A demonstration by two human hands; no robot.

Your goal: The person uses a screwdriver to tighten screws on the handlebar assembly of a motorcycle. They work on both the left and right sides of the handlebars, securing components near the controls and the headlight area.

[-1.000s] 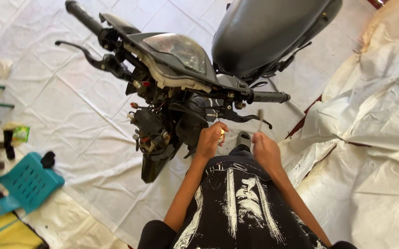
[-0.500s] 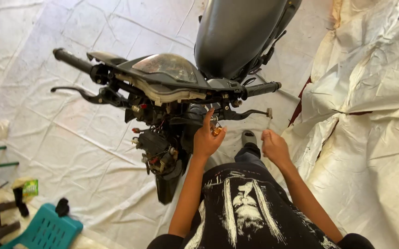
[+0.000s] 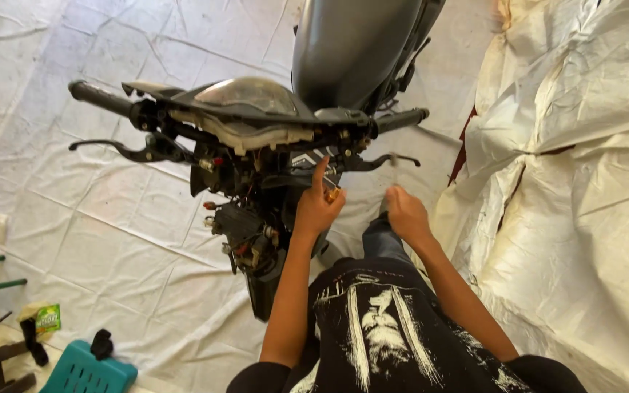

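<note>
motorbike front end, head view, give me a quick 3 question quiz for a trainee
1. True or false: the left hand has its index finger raised against the stripped front of the motorbike.
2. What lies nearest the teal plastic basket? A) a small green packet B) a helmet C) a tyre
3. What covers the floor under the bike?

Key: 1 true. 2 A. 3 white sheeting; the right hand hangs closed above it, and whether it holds anything cannot be seen.

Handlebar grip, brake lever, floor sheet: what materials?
Handlebar grip: likely black rubber, matte and ribbed-looking. Brake lever: probably black-painted metal, thin with slight sheen. Floor sheet: looks like white woven plastic tarp, creased in fold lines.
</note>
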